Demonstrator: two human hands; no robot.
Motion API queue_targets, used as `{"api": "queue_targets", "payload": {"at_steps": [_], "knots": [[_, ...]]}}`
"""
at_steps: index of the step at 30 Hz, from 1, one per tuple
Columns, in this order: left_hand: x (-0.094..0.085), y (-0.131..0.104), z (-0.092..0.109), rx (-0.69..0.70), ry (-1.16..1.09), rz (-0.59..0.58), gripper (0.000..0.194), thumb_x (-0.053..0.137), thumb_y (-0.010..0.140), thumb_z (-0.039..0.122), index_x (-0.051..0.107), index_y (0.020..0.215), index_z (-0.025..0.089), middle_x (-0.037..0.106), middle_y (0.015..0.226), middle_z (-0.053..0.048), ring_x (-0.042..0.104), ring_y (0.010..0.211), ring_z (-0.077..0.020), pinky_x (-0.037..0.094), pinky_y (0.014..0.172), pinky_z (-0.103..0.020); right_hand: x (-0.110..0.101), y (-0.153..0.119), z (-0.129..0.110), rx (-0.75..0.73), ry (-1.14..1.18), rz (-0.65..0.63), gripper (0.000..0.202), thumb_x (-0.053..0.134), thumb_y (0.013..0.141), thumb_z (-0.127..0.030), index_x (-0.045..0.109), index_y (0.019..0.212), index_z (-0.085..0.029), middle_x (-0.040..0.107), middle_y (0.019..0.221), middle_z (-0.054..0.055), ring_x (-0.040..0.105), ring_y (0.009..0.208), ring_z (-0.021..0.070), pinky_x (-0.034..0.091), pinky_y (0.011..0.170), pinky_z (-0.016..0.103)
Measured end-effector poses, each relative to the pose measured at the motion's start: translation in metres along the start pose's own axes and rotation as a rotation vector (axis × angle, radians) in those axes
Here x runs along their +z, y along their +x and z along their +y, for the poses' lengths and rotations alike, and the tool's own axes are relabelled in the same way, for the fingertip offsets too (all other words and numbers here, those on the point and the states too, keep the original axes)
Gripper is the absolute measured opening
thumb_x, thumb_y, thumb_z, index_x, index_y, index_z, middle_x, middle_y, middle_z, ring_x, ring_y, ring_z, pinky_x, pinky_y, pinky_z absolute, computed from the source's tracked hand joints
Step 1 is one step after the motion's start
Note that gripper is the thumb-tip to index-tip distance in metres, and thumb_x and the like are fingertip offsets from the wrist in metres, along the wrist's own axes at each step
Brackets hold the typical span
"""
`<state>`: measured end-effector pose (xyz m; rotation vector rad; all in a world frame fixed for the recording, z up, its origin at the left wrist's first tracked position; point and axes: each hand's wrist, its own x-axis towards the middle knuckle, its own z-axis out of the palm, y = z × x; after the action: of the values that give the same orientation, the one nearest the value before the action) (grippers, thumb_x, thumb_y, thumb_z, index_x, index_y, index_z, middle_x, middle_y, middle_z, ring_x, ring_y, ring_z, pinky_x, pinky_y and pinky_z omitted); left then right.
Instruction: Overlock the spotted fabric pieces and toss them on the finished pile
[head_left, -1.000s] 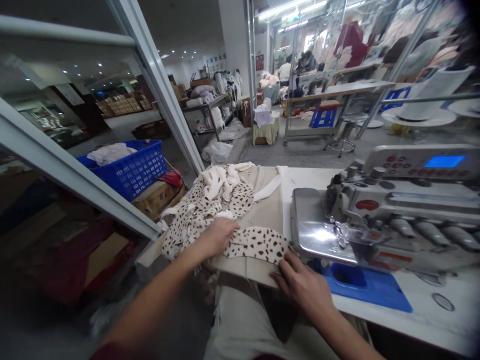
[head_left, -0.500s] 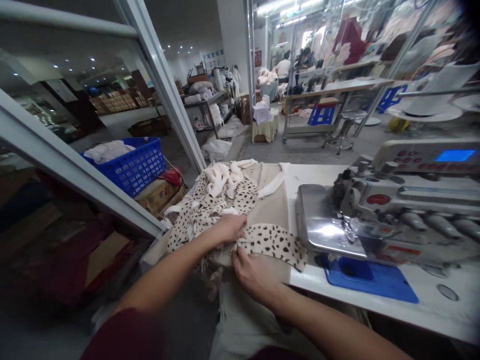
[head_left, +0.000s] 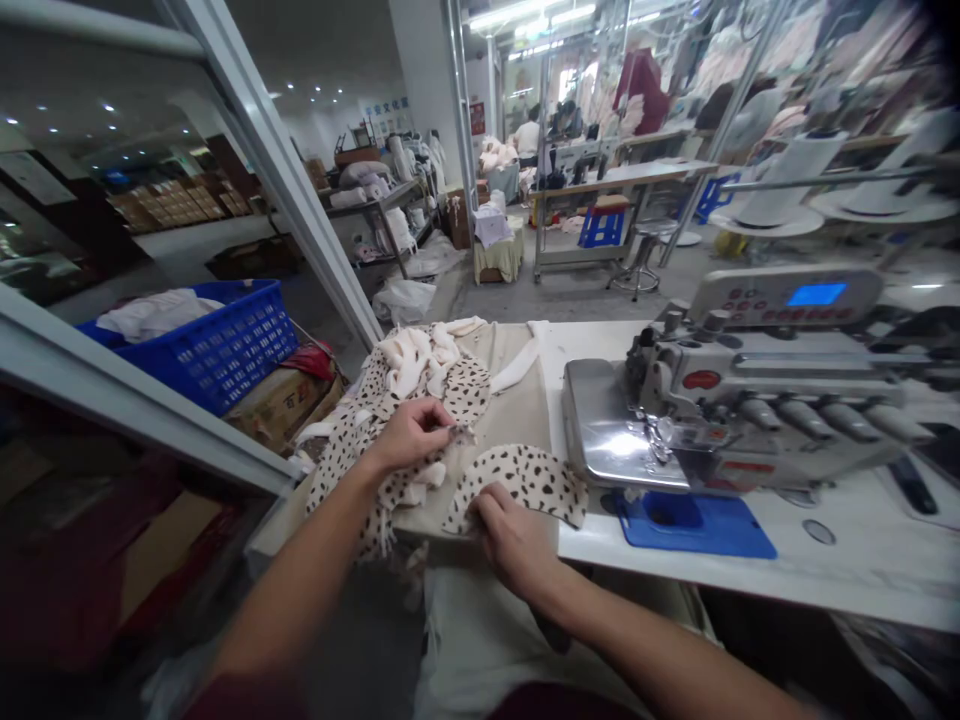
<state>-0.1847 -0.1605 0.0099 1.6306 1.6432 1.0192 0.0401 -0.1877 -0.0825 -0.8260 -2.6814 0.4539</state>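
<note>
A curved piece of cream fabric with dark spots (head_left: 536, 482) lies at the table's front, its right end close to the sewing machine. My right hand (head_left: 514, 535) pinches the left part of its lower edge. Further left, my left hand (head_left: 412, 435) is closed, thumb against fingers, with a small pale scrap of fabric (head_left: 466, 435) showing at the fingertips. Under and behind that hand is a heap of spotted fabric pieces (head_left: 352, 440) with white strips. An overlock sewing machine (head_left: 701, 380) with a shiny metal plate stands on the right.
A blue tray (head_left: 694, 525) sits at the machine's front. Left of the table, a metal frame post (head_left: 285, 180) slants down, with a blue basket (head_left: 217, 350) of white cloth beyond it. Thread cones (head_left: 799, 180) stand behind the machine. People work in the background.
My hands have moved apart; the left has lifted off the curved piece with a small scrap at its fingertips. The right still pinches the piece. The view has swung right.
</note>
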Motion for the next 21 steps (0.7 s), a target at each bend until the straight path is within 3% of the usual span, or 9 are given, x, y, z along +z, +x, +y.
{"api": "queue_targets", "payload": {"at_steps": [5, 9, 13, 17, 21], "knots": [[-0.007, 0.000, 0.004, -0.078, -0.180, 0.165, 0.035, 0.074, 0.071, 0.031, 0.069, 0.101, 0.015, 0.065, 0.081, -0.001, 0.056, 0.067, -0.0104, 0.043, 0.061, -0.020, 0.000, 0.004, -0.012, -0.188, -0.092, -0.096, 0.020, 0.049, 0.096, -0.012, 0.057, 0.114, -0.017, 0.062, 0.109, 0.010, 0.062, 0.077, 0.0176, 0.045, 0.062, 0.027], [-0.015, -0.001, 0.005, -0.132, -0.265, 0.258, 0.033, 0.078, 0.066, 0.034, 0.070, 0.091, 0.015, 0.063, 0.072, 0.002, 0.052, 0.060, -0.0086, 0.041, 0.058, -0.020, 0.009, 0.005, -0.020, -0.188, -0.090, -0.119, 0.015, 0.051, 0.093, -0.007, 0.061, 0.102, -0.014, 0.063, 0.095, 0.012, 0.063, 0.077, 0.0199, 0.044, 0.059, 0.027], [-0.018, -0.005, 0.004, -0.154, -0.311, 0.277, 0.038, 0.084, 0.063, 0.040, 0.068, 0.087, 0.016, 0.061, 0.069, 0.003, 0.051, 0.058, -0.0085, 0.040, 0.055, -0.019, 0.006, -0.002, -0.004, -0.106, 0.026, -0.048, 0.014, 0.056, 0.090, -0.010, 0.064, 0.097, -0.019, 0.066, 0.098, 0.007, 0.063, 0.076, 0.0168, 0.044, 0.063, 0.025], [-0.006, -0.016, 0.014, -0.156, -0.309, 0.181, 0.036, 0.085, 0.066, 0.042, 0.068, 0.085, 0.016, 0.061, 0.068, 0.003, 0.050, 0.057, -0.0082, 0.038, 0.054, -0.019, -0.007, -0.005, 0.019, 0.249, 0.489, 0.282, 0.010, 0.056, 0.092, -0.023, 0.065, 0.090, -0.018, 0.068, 0.084, 0.004, 0.062, 0.075, 0.0165, 0.046, 0.069, 0.025], [0.030, -0.027, 0.038, -0.035, -0.195, -0.137, 0.023, 0.079, 0.077, 0.038, 0.071, 0.080, 0.017, 0.067, 0.085, -0.004, 0.062, 0.076, -0.0151, 0.049, 0.068, -0.025, -0.030, -0.005, 0.031, 0.512, 0.848, 0.457, 0.028, 0.061, 0.091, -0.041, 0.063, 0.079, -0.016, 0.062, 0.069, 0.001, 0.056, 0.063, 0.0150, 0.044, 0.061, 0.025]]}}
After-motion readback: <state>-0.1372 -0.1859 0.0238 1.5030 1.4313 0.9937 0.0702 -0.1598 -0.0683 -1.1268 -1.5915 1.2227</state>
